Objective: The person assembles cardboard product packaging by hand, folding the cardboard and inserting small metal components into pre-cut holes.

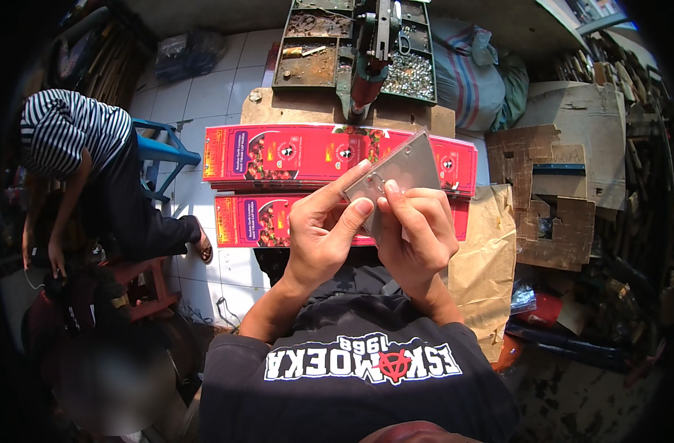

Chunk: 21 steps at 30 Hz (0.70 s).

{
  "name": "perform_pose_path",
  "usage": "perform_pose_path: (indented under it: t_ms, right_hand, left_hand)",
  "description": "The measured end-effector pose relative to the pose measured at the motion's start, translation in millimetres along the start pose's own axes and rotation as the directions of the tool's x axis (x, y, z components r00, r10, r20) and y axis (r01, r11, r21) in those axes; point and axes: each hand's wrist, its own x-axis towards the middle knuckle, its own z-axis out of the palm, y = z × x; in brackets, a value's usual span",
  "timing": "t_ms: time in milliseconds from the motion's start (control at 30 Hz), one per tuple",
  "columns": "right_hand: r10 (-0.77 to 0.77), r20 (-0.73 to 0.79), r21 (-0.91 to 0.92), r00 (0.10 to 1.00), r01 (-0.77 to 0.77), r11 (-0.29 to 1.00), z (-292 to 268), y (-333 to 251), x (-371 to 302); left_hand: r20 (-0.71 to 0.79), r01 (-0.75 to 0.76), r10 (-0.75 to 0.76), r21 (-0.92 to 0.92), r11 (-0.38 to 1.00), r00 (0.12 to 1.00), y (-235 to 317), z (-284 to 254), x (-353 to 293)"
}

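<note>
A flat grey plate with small holes is tilted up in front of me, over the stacks of red printed strips. My left hand is closed on its left edge, index finger stretched along it and thumb against its face. A small metal ring shows at the plate's near left part. My right hand is closed, thumb and finger pinched beside that ring; its other fingers curl under. Behind and below the plate lie a far stack of red strips and a nearer stack.
A hand press stands beyond the strips, beside a compartment tray with metal bits and scissors. Brown paper and cardboard lie right, a woven sack behind. At left, another person sits on a blue stool.
</note>
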Motion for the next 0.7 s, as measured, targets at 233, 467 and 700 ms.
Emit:
perform_pose_path:
  t_ms: [233,467,700]
  right_hand:
    - [0.232,-0.018,0.198,0.973,-0.224,0.954,-4.7,3.7,-2.9]
    - [0.595,0.115,0.305,0.795,-0.599,0.740,-46.4,33.6,-19.4]
    - [0.471,0.515,0.408,0.716,-0.688,0.600,-74.1,53.2,-33.6]
  left_hand:
    - [0.026,0.131,-0.129,-0.121,0.984,0.991,6.3,-2.8,7.3]
    - [0.009,0.188,-0.189,-0.174,0.967,0.982,-7.4,-18.1,8.9]
    - [0.013,0.182,-0.184,-0.232,0.956,0.983,-10.3,-18.7,9.9]
